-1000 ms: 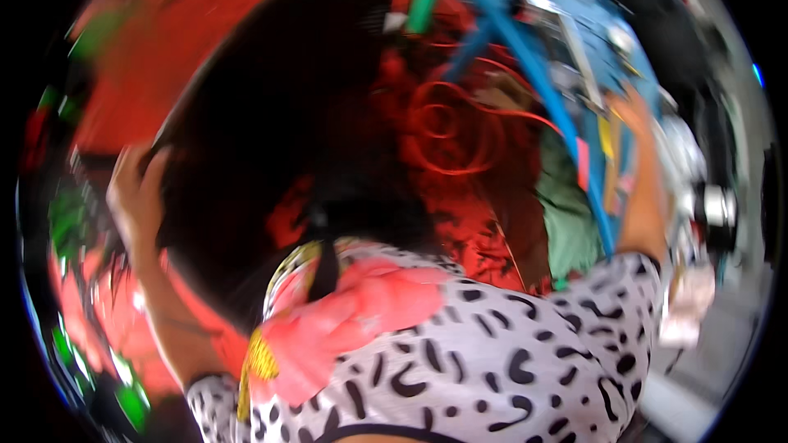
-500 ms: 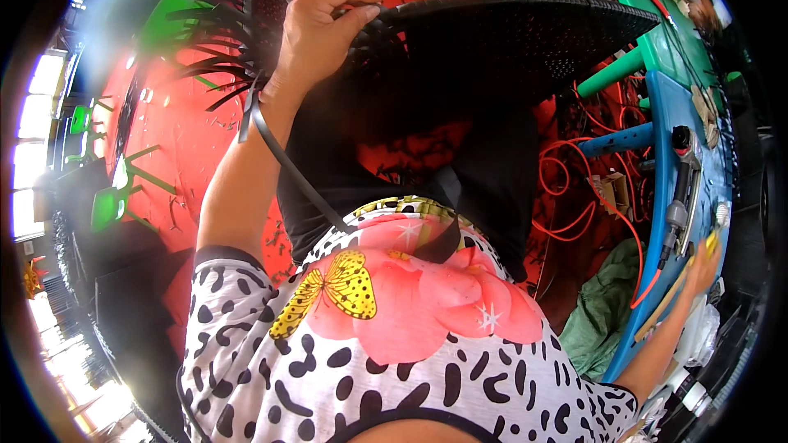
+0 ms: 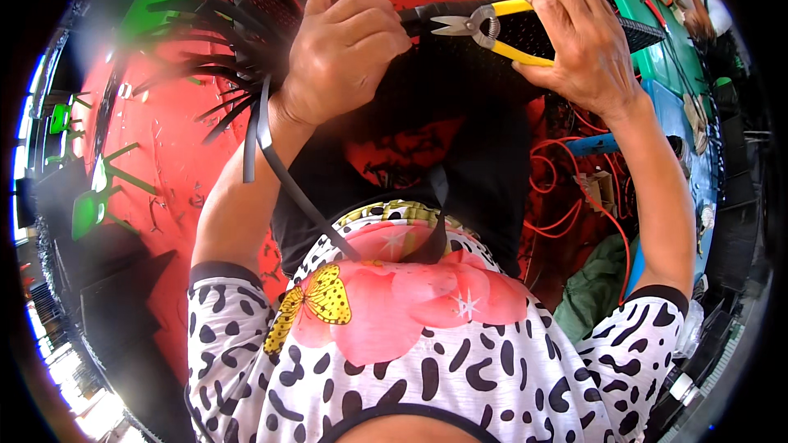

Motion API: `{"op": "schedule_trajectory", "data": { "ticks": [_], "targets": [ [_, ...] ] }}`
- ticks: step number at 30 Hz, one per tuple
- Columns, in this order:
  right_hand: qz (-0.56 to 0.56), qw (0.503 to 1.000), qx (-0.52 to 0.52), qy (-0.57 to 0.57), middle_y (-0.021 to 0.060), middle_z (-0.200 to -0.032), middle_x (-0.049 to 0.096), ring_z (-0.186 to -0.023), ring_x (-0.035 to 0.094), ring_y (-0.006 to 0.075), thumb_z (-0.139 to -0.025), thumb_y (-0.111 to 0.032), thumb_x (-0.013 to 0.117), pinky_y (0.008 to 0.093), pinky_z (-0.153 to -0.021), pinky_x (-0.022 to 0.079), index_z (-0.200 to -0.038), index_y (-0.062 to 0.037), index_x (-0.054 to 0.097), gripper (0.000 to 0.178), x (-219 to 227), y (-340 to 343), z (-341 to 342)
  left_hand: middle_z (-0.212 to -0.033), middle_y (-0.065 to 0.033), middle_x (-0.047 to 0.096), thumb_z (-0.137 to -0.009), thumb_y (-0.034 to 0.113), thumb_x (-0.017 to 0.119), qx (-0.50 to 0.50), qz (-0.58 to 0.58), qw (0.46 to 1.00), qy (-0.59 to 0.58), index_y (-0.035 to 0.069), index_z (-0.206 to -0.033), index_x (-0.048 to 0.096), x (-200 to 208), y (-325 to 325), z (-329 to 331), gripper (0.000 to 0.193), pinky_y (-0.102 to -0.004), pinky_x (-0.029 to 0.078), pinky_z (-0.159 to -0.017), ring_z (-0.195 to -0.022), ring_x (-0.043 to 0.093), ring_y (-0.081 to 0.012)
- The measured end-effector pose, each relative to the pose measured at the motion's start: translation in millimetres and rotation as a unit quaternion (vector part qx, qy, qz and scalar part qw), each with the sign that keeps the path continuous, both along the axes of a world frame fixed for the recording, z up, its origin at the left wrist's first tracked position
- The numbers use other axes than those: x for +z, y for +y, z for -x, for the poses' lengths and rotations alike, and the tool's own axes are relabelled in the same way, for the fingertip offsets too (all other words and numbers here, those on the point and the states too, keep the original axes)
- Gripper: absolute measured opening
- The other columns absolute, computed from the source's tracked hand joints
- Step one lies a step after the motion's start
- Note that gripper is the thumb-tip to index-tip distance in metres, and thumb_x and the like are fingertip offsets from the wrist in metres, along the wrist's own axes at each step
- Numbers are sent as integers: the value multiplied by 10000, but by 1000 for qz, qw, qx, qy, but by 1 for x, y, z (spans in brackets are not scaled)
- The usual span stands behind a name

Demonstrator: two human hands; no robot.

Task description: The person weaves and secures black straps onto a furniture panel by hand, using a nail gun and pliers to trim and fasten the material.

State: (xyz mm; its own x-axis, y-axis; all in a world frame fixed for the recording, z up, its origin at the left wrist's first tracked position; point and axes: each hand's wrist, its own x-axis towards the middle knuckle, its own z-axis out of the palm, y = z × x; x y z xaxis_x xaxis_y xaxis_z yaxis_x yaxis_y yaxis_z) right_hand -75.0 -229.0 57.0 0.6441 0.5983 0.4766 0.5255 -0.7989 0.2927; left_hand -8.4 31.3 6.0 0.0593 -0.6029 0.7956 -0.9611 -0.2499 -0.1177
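My right hand (image 3: 584, 49) grips a pair of small snips (image 3: 474, 25) by its yellow handles. Its short metal blades are spread and point left, close to my left hand (image 3: 349, 49). The fingers of my left hand are curled closed at the rim of a dark woven piece (image 3: 460, 74) of black strips; what exactly lies between them is hidden. Loose black strip ends (image 3: 217, 57) fan out to the left of that hand. One long black strip (image 3: 300, 184) runs past my left wrist down to my lap.
A green table (image 3: 652, 57) and a blue table (image 3: 698, 197) stand on the right, holding tools. Red hose (image 3: 566, 164) coils over the red floor (image 3: 172, 197), where black scraps lie. Green stools (image 3: 86, 213) are at the left. A green cloth (image 3: 591, 287) sits beside the blue table.
My right hand has come from the blue table up to the woven piece, now holding the yellow-handled snips. My left hand stays at the rim, shifted slightly right and turned, its fingers more curled.
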Motion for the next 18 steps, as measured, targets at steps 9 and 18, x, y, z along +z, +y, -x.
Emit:
{"op": "schedule_trajectory", "data": {
  "ticks": [9, 18],
  "targets": [
    [54, 995, 43, -65, 60, -947, 508, -899, 524, 224, -531, -155, 769, 339, -789, 448, -1070, -42, 548, 593, -1, 7, -21, -771, 5, 582, -590, 12, 651, -14, 14, 1000, 8, 109, -720, 613, -4, -1, 0, 167, -365, 400, -787, -802, 580, -164],
    [122, 978, 62, -156, 74, -765, 441, -714, 459, 214, -617, -165, 692, 339, -605, 378, -877, -49, 523, 330, 2, 16, -28, -767, 10, 577, -601, 34, 660, -17, 17, 999, 24, 109, -719, 609, -5, -1, 2, 148, -368, 403, -776, -798, 580, -164]
  ]
}}
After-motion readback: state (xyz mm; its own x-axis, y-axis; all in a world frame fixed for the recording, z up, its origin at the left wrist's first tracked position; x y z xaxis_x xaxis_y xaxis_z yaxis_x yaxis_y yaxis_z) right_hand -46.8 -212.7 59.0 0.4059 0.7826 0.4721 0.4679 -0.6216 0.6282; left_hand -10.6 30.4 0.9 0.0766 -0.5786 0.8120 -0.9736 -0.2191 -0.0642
